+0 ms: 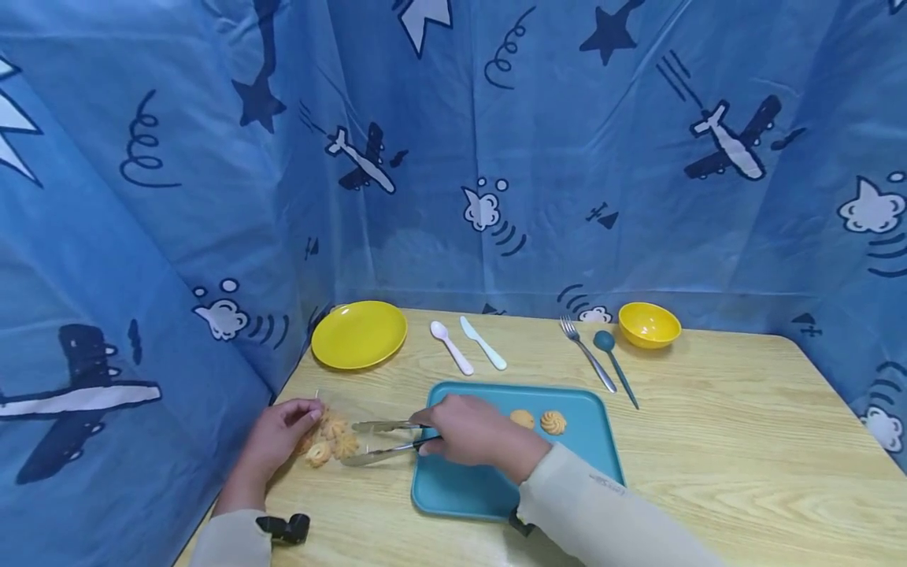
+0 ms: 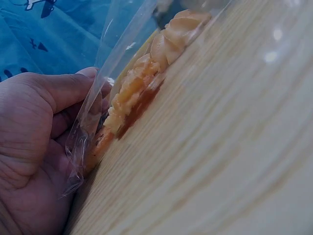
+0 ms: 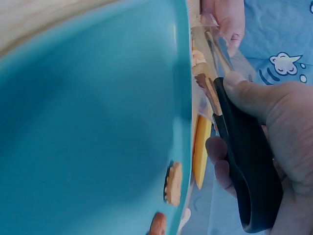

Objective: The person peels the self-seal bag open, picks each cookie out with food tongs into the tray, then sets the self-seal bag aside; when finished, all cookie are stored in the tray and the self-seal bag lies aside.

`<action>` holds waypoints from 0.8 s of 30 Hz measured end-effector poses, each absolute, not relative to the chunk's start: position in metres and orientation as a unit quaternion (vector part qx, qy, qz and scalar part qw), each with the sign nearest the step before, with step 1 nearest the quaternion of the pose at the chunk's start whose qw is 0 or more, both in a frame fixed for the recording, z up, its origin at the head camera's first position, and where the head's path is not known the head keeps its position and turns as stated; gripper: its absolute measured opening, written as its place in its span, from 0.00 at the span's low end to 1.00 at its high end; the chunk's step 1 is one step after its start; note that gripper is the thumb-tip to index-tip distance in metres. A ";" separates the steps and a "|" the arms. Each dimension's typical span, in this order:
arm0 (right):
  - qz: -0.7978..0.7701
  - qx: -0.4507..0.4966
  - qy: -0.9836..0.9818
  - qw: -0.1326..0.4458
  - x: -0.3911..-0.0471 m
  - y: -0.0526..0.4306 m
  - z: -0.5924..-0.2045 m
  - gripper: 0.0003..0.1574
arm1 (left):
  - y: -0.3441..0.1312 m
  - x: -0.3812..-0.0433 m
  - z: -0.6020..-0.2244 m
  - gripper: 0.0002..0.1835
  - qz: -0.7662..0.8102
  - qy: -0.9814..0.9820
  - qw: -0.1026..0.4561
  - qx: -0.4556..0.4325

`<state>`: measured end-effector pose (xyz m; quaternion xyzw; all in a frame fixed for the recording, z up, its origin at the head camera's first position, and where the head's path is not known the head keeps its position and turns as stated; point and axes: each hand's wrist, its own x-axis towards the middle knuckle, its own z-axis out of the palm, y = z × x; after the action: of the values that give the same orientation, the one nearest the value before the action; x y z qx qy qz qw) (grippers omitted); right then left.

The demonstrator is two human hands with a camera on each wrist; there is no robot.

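Note:
My left hand (image 1: 286, 429) pinches the edge of a clear plastic bag (image 2: 110, 54) on the table's left side. Several swirled cookies (image 1: 331, 437) lie inside the bag. With my right hand (image 1: 464, 429) I grip the black handle of a pair of metal tongs (image 1: 386, 454). The tongs point left, their arms apart, with the tips by the bag's mouth and the cookies; no cookie shows clearly between the tips. Under my right hand is a teal tray (image 1: 464, 488). Two cookies rest on it, one a round swirled cookie (image 1: 553, 423), the other a cookie (image 1: 523, 418) partly behind my hand.
A yellow plate (image 1: 360, 335) stands at the back left. Beyond the tray lie a pink spoon (image 1: 451, 348) and a pale knife (image 1: 484, 344). Further right are a metal fork (image 1: 588, 353), a dark green spoon (image 1: 616, 368) and a yellow bowl (image 1: 649, 325). A blue curtain (image 1: 496, 157) surrounds the table.

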<state>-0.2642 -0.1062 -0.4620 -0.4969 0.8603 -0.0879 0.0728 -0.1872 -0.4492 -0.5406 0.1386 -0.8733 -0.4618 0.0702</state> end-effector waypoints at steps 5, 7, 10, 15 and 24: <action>-0.094 -0.499 0.858 0.072 -0.265 -0.117 -0.467 0.30 | -0.448 -0.186 -0.542 0.21 -0.463 -0.873 0.075 0.133; -0.097 -0.498 0.859 0.067 -0.265 -0.119 -0.467 0.29 | -0.448 -0.187 -0.542 0.21 -0.461 -0.875 0.077 0.129; -0.100 -0.494 0.861 0.061 -0.265 -0.116 -0.466 0.27 | -0.447 -0.187 -0.541 0.21 -0.460 -0.875 0.077 0.126; -0.107 -0.485 0.866 0.062 -0.265 -0.105 -0.465 0.26 | -0.446 -0.187 -0.541 0.20 -0.464 -0.874 0.074 0.126; -0.112 -0.479 0.868 0.068 -0.267 -0.090 -0.465 0.27 | -0.447 -0.185 -0.538 0.19 -0.460 -0.876 0.070 0.126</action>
<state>-0.2667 -0.0897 -0.4649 -0.4794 0.8678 -0.1124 0.0675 -0.1849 -0.4474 -0.5376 0.1263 -0.8758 -0.4605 0.0700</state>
